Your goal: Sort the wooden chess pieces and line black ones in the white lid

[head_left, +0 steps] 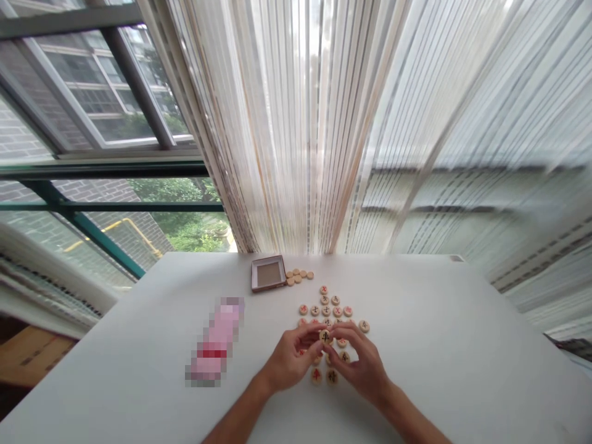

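The left hand (290, 359) and right hand (364, 364) together pinch a black-lettered xiangqi piece (325, 337), right of the open box (269, 275) and nearer than it. Probably light, hard and smooth, it suits an edge grip.

We cannot see all of the wooden discs (332, 377), since the hands (287, 362) cover parts of several. Coarse blocks blur the pink object (222, 336) past our recognising. The bottom edge cuts off both forearms (245, 407) and the worktop (139, 382); the striped curtain (296, 123) partly veils our view outside.
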A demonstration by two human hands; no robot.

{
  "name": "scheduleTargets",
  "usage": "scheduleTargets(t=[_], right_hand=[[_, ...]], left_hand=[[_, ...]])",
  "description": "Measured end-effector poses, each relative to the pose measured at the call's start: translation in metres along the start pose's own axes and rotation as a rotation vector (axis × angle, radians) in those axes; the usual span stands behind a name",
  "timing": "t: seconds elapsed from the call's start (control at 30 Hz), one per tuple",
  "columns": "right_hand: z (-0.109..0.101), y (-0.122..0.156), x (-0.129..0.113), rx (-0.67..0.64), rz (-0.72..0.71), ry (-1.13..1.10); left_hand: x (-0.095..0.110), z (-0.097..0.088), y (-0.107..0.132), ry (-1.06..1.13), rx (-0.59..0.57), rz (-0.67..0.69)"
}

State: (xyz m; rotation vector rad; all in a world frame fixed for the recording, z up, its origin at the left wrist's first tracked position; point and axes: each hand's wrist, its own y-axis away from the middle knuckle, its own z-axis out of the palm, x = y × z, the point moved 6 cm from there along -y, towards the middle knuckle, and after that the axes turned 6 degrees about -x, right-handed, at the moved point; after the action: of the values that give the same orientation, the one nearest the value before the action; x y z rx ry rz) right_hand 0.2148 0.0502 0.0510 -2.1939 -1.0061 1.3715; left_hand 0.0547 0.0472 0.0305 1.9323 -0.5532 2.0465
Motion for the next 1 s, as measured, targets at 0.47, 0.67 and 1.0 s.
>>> scheduleTargets(t=[0.47,0.67,1.0], right_hand=[[-0.002,0.001,0.002,-0.112,0.067,-0.028],[-0.006,-0.002,0.000,-0.127,0.104,-0.033],[-0.003,-0.003,0.001,-0.107,0.168,-0.008]], left_hand=[[0.010,0.002,-0.001,-0.103,-0.001,0.055],[0.017,0.008,0.002,-0.270,-0.039,0.111],[0.014,0.014,0.005,-0.324,-0.044,0.099]])
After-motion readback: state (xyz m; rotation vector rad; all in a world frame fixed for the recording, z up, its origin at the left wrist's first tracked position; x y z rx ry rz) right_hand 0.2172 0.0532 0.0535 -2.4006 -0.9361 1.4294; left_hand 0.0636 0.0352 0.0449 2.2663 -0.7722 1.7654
